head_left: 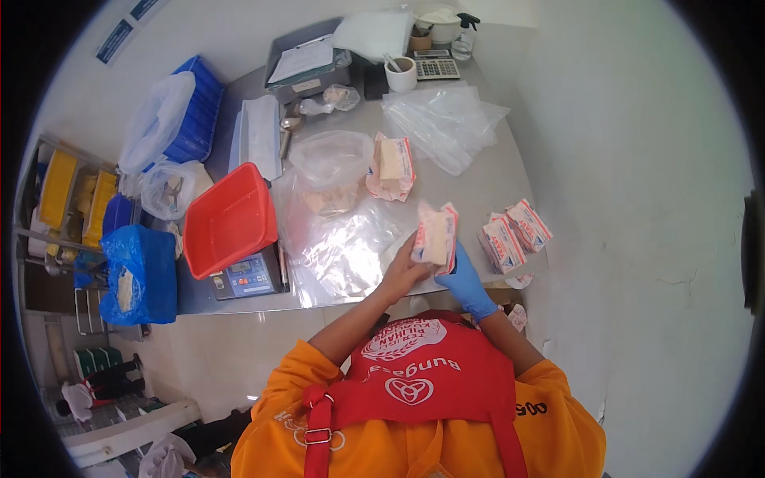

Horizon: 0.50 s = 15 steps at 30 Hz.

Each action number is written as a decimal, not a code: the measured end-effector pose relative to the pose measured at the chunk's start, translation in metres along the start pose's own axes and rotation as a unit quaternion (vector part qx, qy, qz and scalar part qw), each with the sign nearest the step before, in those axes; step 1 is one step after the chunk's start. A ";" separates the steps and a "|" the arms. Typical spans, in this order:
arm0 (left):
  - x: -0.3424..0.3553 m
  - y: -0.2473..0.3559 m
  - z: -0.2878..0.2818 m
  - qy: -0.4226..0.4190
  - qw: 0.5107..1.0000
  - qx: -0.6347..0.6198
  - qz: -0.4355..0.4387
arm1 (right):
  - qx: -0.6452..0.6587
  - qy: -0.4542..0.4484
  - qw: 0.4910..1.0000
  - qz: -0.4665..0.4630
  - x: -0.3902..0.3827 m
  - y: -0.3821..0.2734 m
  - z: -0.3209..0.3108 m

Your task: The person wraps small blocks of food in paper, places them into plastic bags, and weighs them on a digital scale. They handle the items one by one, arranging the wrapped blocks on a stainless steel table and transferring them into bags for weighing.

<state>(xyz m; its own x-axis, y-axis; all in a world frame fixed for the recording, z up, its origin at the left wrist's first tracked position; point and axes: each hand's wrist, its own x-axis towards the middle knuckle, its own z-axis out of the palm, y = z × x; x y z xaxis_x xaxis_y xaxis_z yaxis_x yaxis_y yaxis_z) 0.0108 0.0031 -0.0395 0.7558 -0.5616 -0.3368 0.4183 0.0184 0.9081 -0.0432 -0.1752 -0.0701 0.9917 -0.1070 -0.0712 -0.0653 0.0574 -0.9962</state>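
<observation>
A pale block in a red-and-white paper wrapper [436, 241], looking like butter, is held up over the table's near edge with its wrapper partly opened. My bare left hand [404, 272] grips it from the left and below. On its right side, my right hand [464, 285] in a blue glove is closed on it too; some fingers are hidden behind the wrapper. Beyond lies another unwrapped butter block [391, 162] on its open paper. Two wrapped butter blocks [514, 237] rest to the right of my hands.
To the left, a red plastic tray [230, 221] sits on a digital scale [245, 276]. Clear plastic bags [339, 247] cover the middle of the metal table. Farther back are a white mortar [401, 75], a calculator [437, 68], a spray bottle [463, 40] and a grey bin [307, 60].
</observation>
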 end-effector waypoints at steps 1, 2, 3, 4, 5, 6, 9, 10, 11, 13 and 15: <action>0.010 0.011 0.000 -0.012 1.000 0.017 -0.017 | 0.021 0.016 1.000 0.003 0.008 0.000 0.002; 0.019 0.019 0.000 -0.024 0.999 0.034 -0.034 | 0.041 0.031 0.999 0.006 0.016 -0.001 0.004; 0.027 0.017 0.000 -0.015 1.000 0.015 -0.001 | 0.060 0.038 0.997 0.015 0.029 -0.006 0.006; 0.037 0.017 0.001 -0.009 0.999 -0.003 0.031 | 0.079 0.047 0.995 0.023 0.046 -0.013 0.006; 0.042 0.016 0.000 -0.002 0.998 -0.004 0.062 | 0.098 0.056 0.993 0.032 0.062 -0.021 0.007; 0.048 0.019 0.001 -0.001 0.996 -0.004 0.090 | 0.068 0.050 0.996 0.038 0.078 -0.026 0.004; 0.041 0.026 0.004 0.060 0.988 0.033 0.138 | 0.006 0.031 0.999 0.035 0.124 -0.036 -0.004; 0.035 0.031 0.005 0.061 0.991 0.046 0.109 | -0.001 0.023 0.999 0.023 0.141 -0.033 -0.006; 0.029 0.036 0.004 0.062 0.993 0.061 0.081 | -0.009 0.016 1.000 0.009 0.154 -0.030 -0.009; 0.016 0.034 -0.005 0.062 0.994 0.073 0.055 | -0.054 -0.003 0.998 0.024 0.174 -0.032 -0.004; 0.005 0.019 -0.018 0.050 0.995 0.069 0.058 | -0.097 -0.028 0.994 0.043 0.177 -0.038 -0.004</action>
<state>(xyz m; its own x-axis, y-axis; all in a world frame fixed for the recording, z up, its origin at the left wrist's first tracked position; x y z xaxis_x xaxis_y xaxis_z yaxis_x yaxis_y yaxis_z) 0.0318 0.0149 -0.0281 0.8442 -0.4767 -0.2449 0.2577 -0.0396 0.9654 0.1344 -0.2003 -0.0455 0.9858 -0.0537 -0.1592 -0.1649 -0.1299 -0.9777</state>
